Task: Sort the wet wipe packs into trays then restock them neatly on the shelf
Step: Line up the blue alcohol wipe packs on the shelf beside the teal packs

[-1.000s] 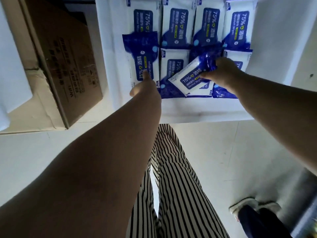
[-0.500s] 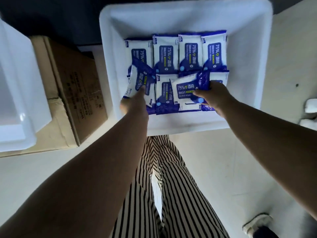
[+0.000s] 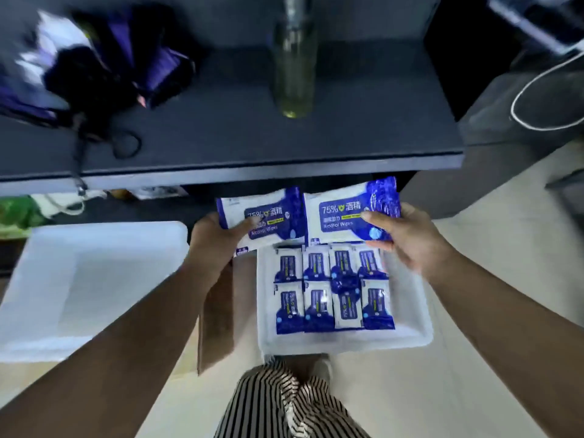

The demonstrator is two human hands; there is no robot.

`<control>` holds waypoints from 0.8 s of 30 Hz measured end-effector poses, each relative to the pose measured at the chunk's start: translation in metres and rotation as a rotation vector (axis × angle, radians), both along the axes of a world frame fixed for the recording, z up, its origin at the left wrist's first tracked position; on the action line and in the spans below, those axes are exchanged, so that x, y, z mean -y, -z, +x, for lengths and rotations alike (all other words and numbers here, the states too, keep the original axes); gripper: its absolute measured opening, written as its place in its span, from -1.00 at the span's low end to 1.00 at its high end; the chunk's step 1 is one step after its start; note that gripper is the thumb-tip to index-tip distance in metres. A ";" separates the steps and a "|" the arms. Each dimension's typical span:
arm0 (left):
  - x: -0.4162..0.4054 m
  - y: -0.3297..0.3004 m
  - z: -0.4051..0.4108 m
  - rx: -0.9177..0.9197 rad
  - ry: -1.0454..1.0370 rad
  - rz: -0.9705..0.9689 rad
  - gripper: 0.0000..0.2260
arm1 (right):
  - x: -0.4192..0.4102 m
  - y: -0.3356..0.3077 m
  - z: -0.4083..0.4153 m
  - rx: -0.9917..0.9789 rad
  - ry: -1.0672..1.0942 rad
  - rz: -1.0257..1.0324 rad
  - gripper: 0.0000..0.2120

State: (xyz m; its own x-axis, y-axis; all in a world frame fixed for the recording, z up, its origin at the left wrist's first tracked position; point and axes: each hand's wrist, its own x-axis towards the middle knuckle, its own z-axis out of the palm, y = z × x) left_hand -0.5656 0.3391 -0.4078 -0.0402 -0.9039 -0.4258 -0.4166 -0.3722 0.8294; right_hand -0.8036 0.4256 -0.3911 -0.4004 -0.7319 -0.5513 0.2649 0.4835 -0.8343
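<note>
At frame centre, the left hand [image 3: 218, 238] pinches one wet wipe pack [image 3: 262, 218], thumb on its printed face, and the right hand [image 3: 407, 238] pinches a second pack [image 3: 350, 213] likewise; both are held side by side, edges touching, above the white tray [image 3: 410, 327] of packed rows, below the dark shelf [image 3: 221, 147]

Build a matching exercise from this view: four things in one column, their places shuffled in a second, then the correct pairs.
Things
1. clear glass bottle
2. empty white plastic tray
3. blue-and-white wipe pack with a crinkled dark-blue end
4. brown cardboard box

Places
A. between the two white trays
B. upright on the dark shelf
C. in the right hand
D. lower left, on the floor

Pairs: 1-B, 2-D, 3-C, 4-A
</note>
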 end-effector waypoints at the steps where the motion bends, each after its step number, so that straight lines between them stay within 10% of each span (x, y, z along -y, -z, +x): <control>1: 0.003 -0.024 0.004 -0.061 -0.018 -0.010 -0.90 | 0.005 -0.024 0.002 0.005 -0.016 -0.057 -0.87; 24: 0.080 -0.407 0.093 -0.416 0.024 -0.656 -0.92 | 0.126 -0.395 0.064 -0.307 -0.236 -0.856 -0.95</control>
State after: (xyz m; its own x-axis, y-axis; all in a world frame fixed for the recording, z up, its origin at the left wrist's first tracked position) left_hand -0.4721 0.2593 -0.0006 -0.1025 -0.9627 0.2504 -0.0245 0.2541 0.9669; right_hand -0.7395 0.2999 0.0042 -0.2281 -0.9204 0.3176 -0.0523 -0.3142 -0.9479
